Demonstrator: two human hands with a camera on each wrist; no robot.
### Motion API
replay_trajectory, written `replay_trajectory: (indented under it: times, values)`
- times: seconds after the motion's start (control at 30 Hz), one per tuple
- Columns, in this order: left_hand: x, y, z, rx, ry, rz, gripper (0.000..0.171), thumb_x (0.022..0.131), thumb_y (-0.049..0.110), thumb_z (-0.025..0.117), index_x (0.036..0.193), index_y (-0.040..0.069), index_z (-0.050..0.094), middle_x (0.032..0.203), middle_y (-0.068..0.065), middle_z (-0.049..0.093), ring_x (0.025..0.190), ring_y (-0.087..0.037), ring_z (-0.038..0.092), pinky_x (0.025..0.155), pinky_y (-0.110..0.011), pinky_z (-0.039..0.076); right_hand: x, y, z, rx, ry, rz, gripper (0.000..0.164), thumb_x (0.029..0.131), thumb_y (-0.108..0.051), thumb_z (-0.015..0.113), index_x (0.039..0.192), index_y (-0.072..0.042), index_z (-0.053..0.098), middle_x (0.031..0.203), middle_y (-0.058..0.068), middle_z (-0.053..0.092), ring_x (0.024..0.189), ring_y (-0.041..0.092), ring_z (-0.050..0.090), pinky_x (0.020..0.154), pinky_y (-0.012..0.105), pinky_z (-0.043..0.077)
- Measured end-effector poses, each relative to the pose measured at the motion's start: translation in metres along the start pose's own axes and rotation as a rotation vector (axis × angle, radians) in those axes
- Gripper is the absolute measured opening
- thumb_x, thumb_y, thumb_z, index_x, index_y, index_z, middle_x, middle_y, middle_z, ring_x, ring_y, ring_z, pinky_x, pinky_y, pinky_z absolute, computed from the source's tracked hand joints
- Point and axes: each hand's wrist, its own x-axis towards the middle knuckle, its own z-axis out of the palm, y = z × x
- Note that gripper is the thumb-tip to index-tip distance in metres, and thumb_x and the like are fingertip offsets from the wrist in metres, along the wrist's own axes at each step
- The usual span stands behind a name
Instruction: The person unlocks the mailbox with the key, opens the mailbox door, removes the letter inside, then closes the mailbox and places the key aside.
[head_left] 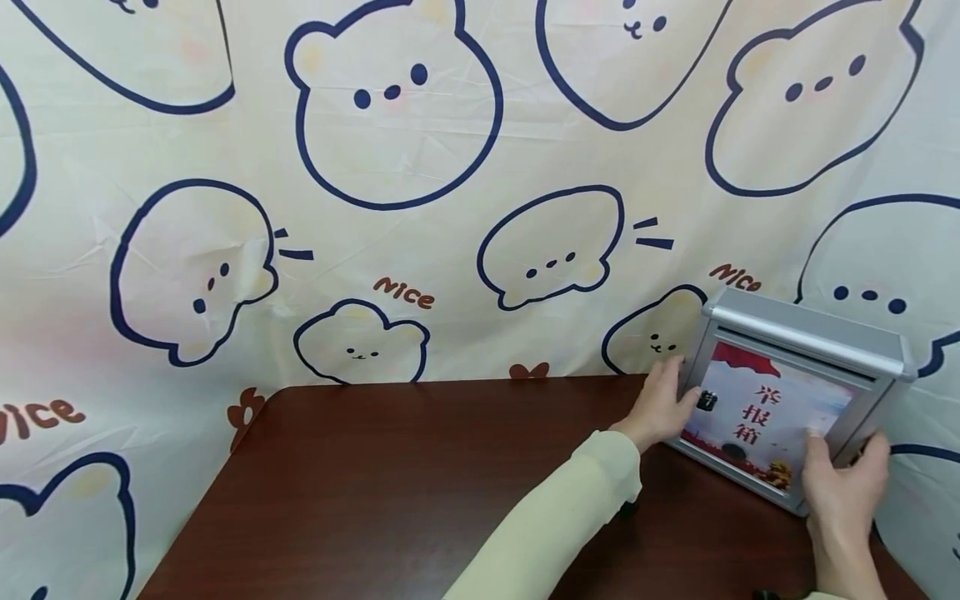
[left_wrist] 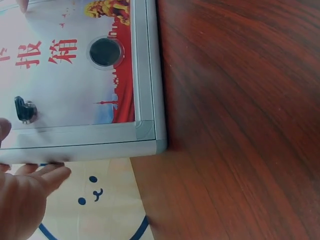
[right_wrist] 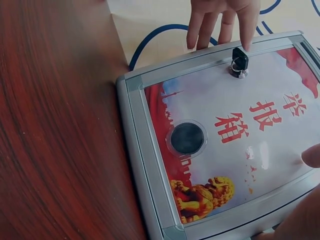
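Observation:
A silver metal report box stands at the right end of the table, turned at an angle. Its front panel carries red Chinese characters, a dark round window and a gold lion picture. A black-headed key sits in the lock on the panel's left side. My left hand holds the box's left side, thumb close to the key and fingers along the side wall. On the opposite side my right hand grips the box, its thumb pressing the front panel. Part of the right fingers is hidden behind the box.
The dark brown wooden table stretches left from the box. Behind it hangs a cream cloth printed with blue-outlined bears, close to the box's back and right side.

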Motion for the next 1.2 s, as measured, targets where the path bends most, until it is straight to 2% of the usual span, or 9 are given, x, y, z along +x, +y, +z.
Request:
replay_trajectory:
  times: [0.13,0.4,0.63,0.93,1.07,1.2]
  values:
    - [0.002,0.0,0.001,-0.025,0.024,-0.016,0.044,0.104,0.03,0.061,0.145,0.027,0.044,0.13,0.006,0.049,0.113,-0.004,0.053,0.098,-0.026,0.052,-0.001,0.0,0.0,0.009,0.003,-0.004,0.056,0.103,-0.024,0.053,0.155,-0.031,0.035,0.149,0.001,0.041,0.141,0.018,0.037,0.117,0.038,0.033]
    - [0.001,-0.001,0.0,-0.034,0.059,0.0,0.036,0.103,0.027,0.063,0.135,0.029,0.046,0.132,0.002,0.064,0.107,-0.005,0.061,0.09,-0.028,0.056,-0.007,0.0,0.0,0.001,0.004,-0.022,0.055,0.103,-0.025,0.053,0.155,-0.025,0.036,0.153,0.011,0.039,0.142,0.022,0.036,0.118,0.041,0.032]
    - [-0.002,-0.001,0.0,-0.025,0.083,0.048,0.046,0.103,0.026,0.064,0.146,0.031,0.048,0.135,0.004,0.064,0.116,-0.005,0.061,0.095,-0.029,0.055,-0.011,0.0,-0.001,0.022,0.002,-0.04,0.054,0.103,-0.023,0.053,0.154,-0.025,0.037,0.146,0.007,0.042,0.138,0.02,0.038,0.116,0.036,0.032]
    - [-0.008,-0.005,-0.004,-0.036,0.105,0.063,0.049,0.103,0.026,0.064,0.148,0.034,0.049,0.132,0.004,0.066,0.111,-0.005,0.063,0.093,-0.028,0.056,-0.018,-0.004,0.002,0.049,-0.014,-0.054,0.054,0.103,-0.019,0.052,0.154,-0.023,0.036,0.141,0.001,0.043,0.136,0.02,0.039,0.115,0.034,0.033]
    - [-0.013,-0.005,-0.007,-0.054,0.131,0.071,0.051,0.103,0.025,0.064,0.15,0.033,0.048,0.132,0.003,0.067,0.111,-0.006,0.064,0.091,-0.027,0.056,-0.021,-0.01,0.002,0.055,-0.024,-0.077,0.056,0.103,-0.018,0.05,0.156,-0.023,0.032,0.142,-0.003,0.04,0.137,0.019,0.037,0.115,0.034,0.032]
    - [-0.016,-0.001,-0.016,-0.048,0.178,0.109,0.051,0.102,0.023,0.065,0.15,0.029,0.049,0.131,0.002,0.068,0.11,-0.006,0.065,0.091,-0.025,0.056,-0.022,-0.02,0.005,0.055,-0.03,-0.134,0.057,0.103,-0.018,0.051,0.157,-0.023,0.032,0.145,0.002,0.039,0.138,0.02,0.038,0.115,0.036,0.033]
